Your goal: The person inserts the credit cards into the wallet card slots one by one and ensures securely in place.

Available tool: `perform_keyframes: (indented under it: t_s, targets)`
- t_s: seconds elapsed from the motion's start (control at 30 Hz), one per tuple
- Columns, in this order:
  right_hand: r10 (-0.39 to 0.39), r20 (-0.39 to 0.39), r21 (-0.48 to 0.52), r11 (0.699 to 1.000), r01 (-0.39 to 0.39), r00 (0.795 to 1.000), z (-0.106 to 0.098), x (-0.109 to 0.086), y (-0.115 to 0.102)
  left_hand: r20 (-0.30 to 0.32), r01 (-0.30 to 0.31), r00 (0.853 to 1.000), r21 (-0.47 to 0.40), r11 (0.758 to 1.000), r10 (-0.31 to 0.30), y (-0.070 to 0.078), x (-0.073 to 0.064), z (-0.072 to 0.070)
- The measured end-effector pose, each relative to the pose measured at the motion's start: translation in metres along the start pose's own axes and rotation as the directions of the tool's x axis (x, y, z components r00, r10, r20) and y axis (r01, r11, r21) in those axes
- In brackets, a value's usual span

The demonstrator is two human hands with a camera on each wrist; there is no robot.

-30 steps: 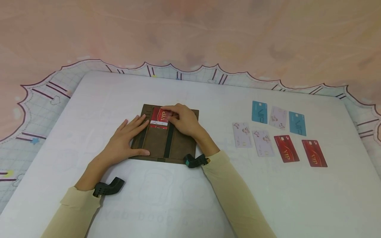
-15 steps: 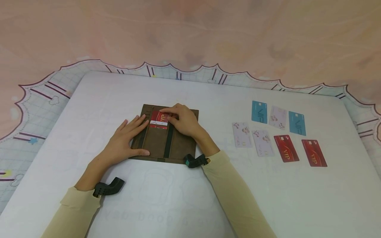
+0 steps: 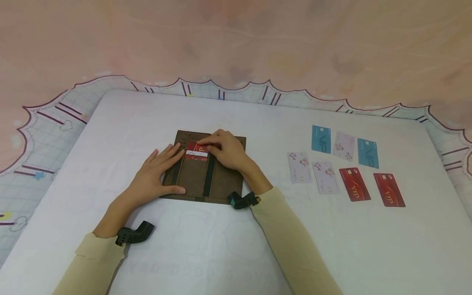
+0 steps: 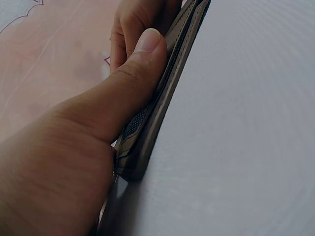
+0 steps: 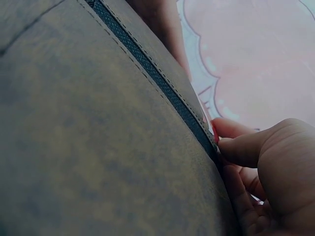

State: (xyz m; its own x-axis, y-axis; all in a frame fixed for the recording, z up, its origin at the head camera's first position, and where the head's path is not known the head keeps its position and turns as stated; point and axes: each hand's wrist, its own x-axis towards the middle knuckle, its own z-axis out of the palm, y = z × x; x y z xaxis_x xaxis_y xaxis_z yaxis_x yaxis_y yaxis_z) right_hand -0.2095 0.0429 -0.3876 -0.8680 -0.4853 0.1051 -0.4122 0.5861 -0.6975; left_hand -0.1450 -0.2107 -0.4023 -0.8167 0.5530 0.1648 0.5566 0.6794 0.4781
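Thumb and forefinger of the right hand (image 3: 228,148) pinch a flat red card (image 3: 193,146) with gold lettering, partly covered, on an open brown, leather-like wallet (image 3: 193,180) with stitched edges. Just below its visible upper part runs a white strip (image 3: 197,153). Extended, the left hand's (image 3: 155,174) fingers rest on the wallet.

Three worn cameras, one high, two close to a brown leather-look wallet (image 3: 194,176).
The head view looks forward and down over a smooth white tabletop (image 3: 228,241) from well above. Very near, the left wrist view looks past the bare left hand (image 4: 81,132) along the wallet's edge, rolled sideways; the right wrist view looks across the wallet's broad face to the bare right hand (image 5: 285,167). Both wrist views share the wallet and a pinkish patterned cloth (image 3: 236,45).
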Motion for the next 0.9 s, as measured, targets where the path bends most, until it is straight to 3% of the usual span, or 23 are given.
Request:
perform_keyframes:
  t_s: [0.23,0.9]
  targets:
    - [-0.047,0.015,-0.055,0.997,0.047,0.999,0.0,-0.001,0.0009,-0.002,0.002,1.0,0.0,1.0,-0.002,0.0018,-0.0003,-0.0001]
    - [-0.076,0.004,-0.077,0.994,0.076,0.997,0.0006,-0.0014,0.0012,0.002,0.003,1.0,0.023,1.0,-0.003,0.0006,-0.0004,0.001]
